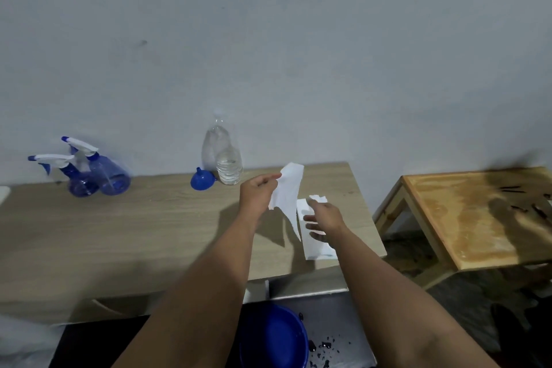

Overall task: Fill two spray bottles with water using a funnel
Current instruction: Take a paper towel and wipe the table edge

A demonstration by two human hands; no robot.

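Observation:
Two blue spray bottles (95,178) with white trigger heads stand close together at the far left of the wooden table (134,227). A blue funnel (202,179) lies on its side beside two clear plastic water bottles (222,155) at the back. My left hand (258,193) pinches a torn white paper towel (286,188) lifted above the table. My right hand (324,218) rests with spread fingers on a folded stack of white tissue (316,248) lying near the table's right edge.
A lower wooden stool (466,218) stands to the right of the table. Below the table's front edge sit a blue basin (271,337) and a grey surface with dark drops. A pale wall rises behind the table.

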